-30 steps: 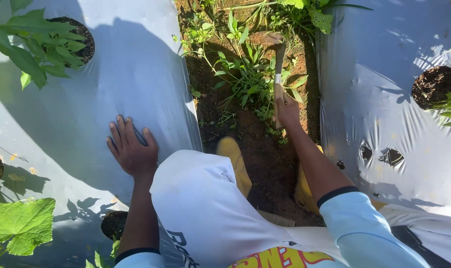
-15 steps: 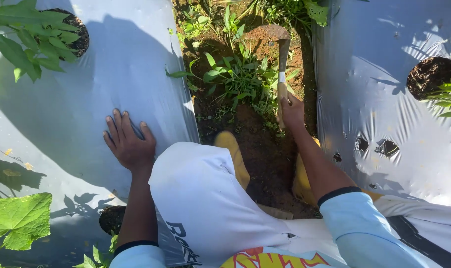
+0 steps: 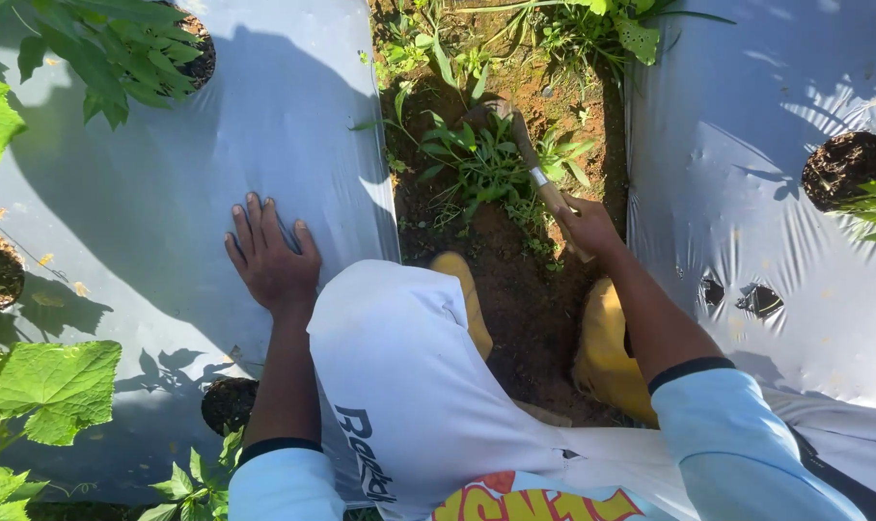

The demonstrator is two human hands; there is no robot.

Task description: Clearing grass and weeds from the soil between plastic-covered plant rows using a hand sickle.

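Right hand [image 3: 588, 224] gripping small hoe [image 3: 527, 154], blade in weeds [image 3: 481, 166] ahead, left hand [image 3: 270, 253] flat, open on plastic mulch [image 3: 168, 193]

A wooden-handled hand hoe [image 3: 530, 164] is gripped by the right hand [image 3: 587, 225], its blade sunk among the weeds [image 3: 477, 169] in the soil furrow [image 3: 515, 289]. The left hand [image 3: 269, 256] is pressed flat, fingers spread, on the silver plastic mulch [image 3: 264, 125]. Yellow boots [image 3: 607, 347] are seen in the furrow.

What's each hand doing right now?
Left hand: open, flat on the silver plastic mulch.
Right hand: closed on the hand hoe, blade in the weeds.
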